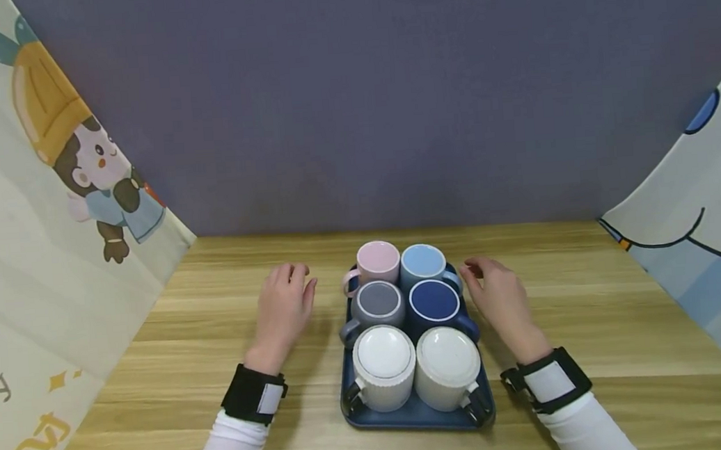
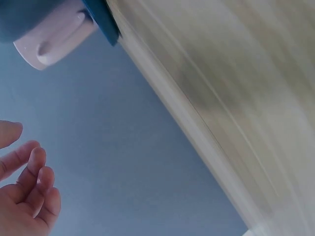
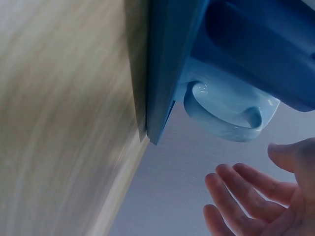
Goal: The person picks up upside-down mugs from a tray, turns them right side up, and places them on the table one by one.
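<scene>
A dark blue tray (image 1: 414, 418) stands on the table with several upside-down mugs in two columns. At the far end are a pink mug (image 1: 378, 260) and a light blue mug (image 1: 423, 261). A grey mug (image 1: 380, 300) and a navy mug (image 1: 435, 302) fill the middle, and two white mugs, a left one (image 1: 385, 366) and a right one (image 1: 448, 365), stand nearest me. My left hand (image 1: 283, 310) hovers left of the tray, fingers loosely bent, holding nothing. On the other side, my right hand (image 1: 499, 299) is beside the light blue mug's handle (image 3: 224, 120), relaxed and apart from it.
The wooden table (image 1: 605, 305) extends to both sides of the tray. A plain grey-blue backdrop (image 1: 352, 100) rises behind it. Printed cloths hang at the left (image 1: 15, 228) and right (image 1: 706, 229).
</scene>
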The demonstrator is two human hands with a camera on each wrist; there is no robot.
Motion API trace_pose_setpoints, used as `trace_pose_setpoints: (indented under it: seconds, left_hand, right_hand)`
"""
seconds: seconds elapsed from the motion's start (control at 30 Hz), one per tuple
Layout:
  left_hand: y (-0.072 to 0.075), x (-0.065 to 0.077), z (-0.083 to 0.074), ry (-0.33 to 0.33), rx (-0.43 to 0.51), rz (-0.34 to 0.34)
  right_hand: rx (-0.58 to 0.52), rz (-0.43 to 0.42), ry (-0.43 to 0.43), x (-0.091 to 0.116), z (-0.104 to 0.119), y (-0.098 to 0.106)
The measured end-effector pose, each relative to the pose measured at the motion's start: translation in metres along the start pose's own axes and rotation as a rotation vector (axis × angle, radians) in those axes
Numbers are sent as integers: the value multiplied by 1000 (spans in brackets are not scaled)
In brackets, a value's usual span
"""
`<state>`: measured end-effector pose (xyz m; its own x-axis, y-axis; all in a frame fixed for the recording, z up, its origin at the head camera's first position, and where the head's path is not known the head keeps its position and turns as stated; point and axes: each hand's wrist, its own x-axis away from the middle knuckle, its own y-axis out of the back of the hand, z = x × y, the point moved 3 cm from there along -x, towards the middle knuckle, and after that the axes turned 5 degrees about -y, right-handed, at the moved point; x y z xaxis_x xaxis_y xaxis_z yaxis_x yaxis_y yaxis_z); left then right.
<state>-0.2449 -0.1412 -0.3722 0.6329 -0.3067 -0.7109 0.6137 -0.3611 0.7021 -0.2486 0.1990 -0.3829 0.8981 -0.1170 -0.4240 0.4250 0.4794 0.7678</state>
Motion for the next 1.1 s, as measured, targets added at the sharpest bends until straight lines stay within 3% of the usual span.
trace_pose_setpoints:
  seconds: [0.3, 0.77, 1.1]
  left_hand:
    - [1, 8, 25, -19, -24, -50]
    - [16, 16, 52, 37, -40, -40]
    - [25, 25, 75, 66, -81, -47]
  right_hand:
    - [-29, 0, 48, -2, 1, -4]
    - [-58, 35, 47, -5, 2, -15]
    - [-122, 104, 43, -8, -2, -20]
